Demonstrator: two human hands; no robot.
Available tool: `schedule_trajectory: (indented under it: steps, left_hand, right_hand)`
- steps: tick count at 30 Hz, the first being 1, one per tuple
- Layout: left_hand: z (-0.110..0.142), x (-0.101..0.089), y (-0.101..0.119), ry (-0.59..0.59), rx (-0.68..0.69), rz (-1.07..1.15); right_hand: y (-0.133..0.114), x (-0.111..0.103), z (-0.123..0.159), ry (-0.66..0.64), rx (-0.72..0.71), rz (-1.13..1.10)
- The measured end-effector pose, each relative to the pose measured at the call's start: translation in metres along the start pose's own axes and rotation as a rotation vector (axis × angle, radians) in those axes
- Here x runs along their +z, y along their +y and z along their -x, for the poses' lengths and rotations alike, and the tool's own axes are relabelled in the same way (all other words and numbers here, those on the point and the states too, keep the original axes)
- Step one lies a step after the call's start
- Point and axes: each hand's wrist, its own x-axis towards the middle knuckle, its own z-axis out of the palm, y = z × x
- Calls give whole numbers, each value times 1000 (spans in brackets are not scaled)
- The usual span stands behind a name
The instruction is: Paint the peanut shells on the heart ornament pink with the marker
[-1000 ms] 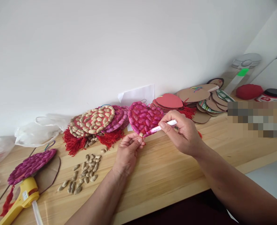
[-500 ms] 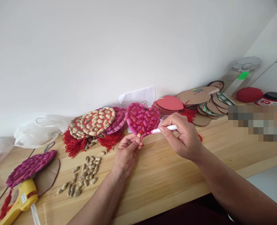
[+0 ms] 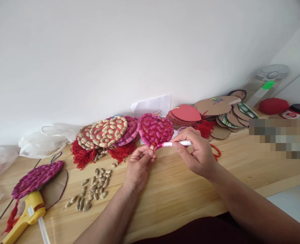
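A heart-shaped plaque (image 3: 156, 130) covered in magenta-painted peanuts is held up over the table, its lower tip pinched between the thumb and fingers of my left hand (image 3: 139, 164). One peanut (image 3: 152, 147) at that tip is still pale. My right hand (image 3: 197, 152) grips a white marker (image 3: 181, 143), whose pink tip meets the peanuts at the lower right edge of the heart. Loose peanuts (image 3: 95, 186) lie on the wood to the left of my left hand.
Peanut-covered discs (image 3: 109, 131) with red tassels (image 3: 82, 156) lean behind on the left. A yellow glue gun (image 3: 31, 211) lies near a purple peanut disc (image 3: 38, 178). Cardboard pieces (image 3: 212, 106), red rounds (image 3: 186, 113), red yarn (image 3: 273, 105) and a black-lidded jar (image 3: 297, 111) stand right.
The marker tip has shifted slightly left and down along the heart's lower edge, and the marker lies flatter. The whole view has moved a little; both hands keep their holds.
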Motion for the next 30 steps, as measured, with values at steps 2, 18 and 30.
schedule_trajectory:
  steps: [2, 18, 30]
  left_hand:
    - [0, 0, 0, 6, -2, 0]
    - [-4, -7, 8, 49, -42, -148]
    - [-10, -18, 10, -28, -27, -323]
  right_hand:
    - [0, 1, 0, -13, 7, -9]
    - [6, 8, 1, -99, 54, 20]
    - [8, 13, 5, -138, 77, -3]
